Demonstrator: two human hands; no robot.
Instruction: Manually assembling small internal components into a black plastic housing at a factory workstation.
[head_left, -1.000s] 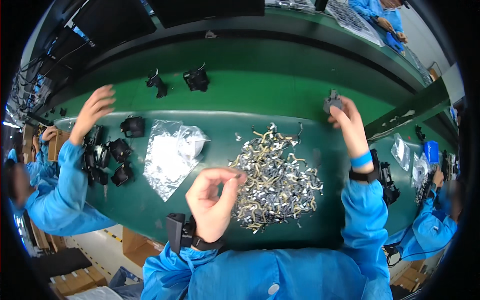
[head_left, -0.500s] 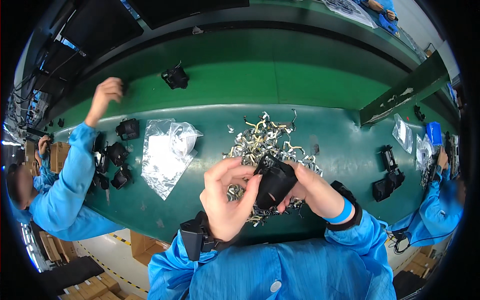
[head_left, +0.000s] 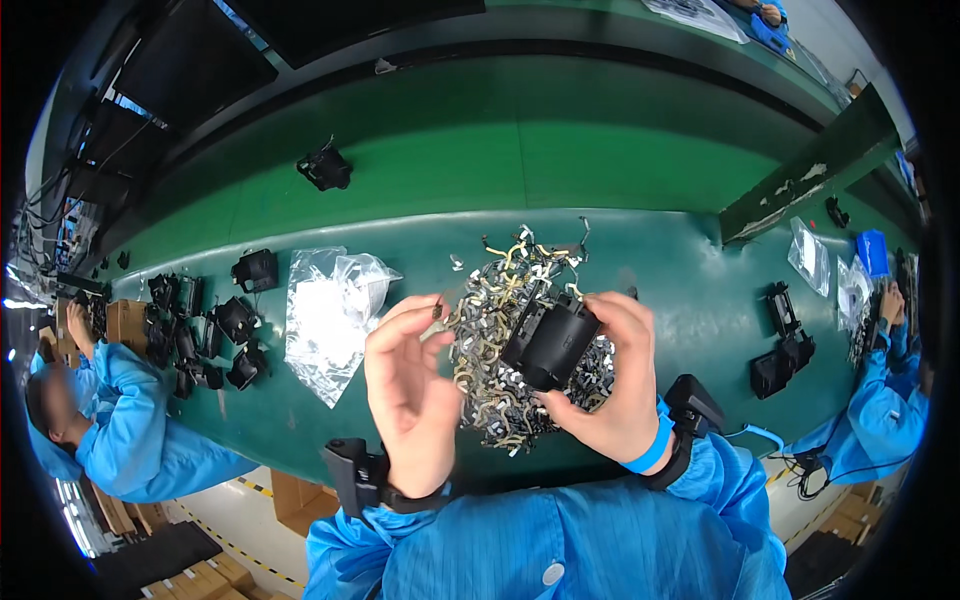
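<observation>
My right hand point(head_left: 625, 385) grips a black plastic housing point(head_left: 560, 345) with a rounded body, thumb at its lower edge and fingers at its upper right. Just left of the housing, my left hand point(head_left: 410, 390) is open, palm turned up and fingers apart. A tiny dark speck shows at one of its fingertips, too small to make out. Below both hands lies a heap of short cables point(head_left: 485, 400) with white connectors and black, yellowish and grey wires. The housing hides part of that heap.
Clear plastic bags point(head_left: 325, 320) lie left of the heap. More black housings stand at left point(head_left: 235, 320) and right point(head_left: 770, 372), and one housing point(head_left: 325, 168) sits on the green back ledge. Co-workers in blue sit at both sides. A green post point(head_left: 810, 175) rises at right.
My left hand has come off the housing and moved left, its fingers spreading. My right hand now holds the housing alone, turned differently. The co-worker at left has drawn a raised arm back.
</observation>
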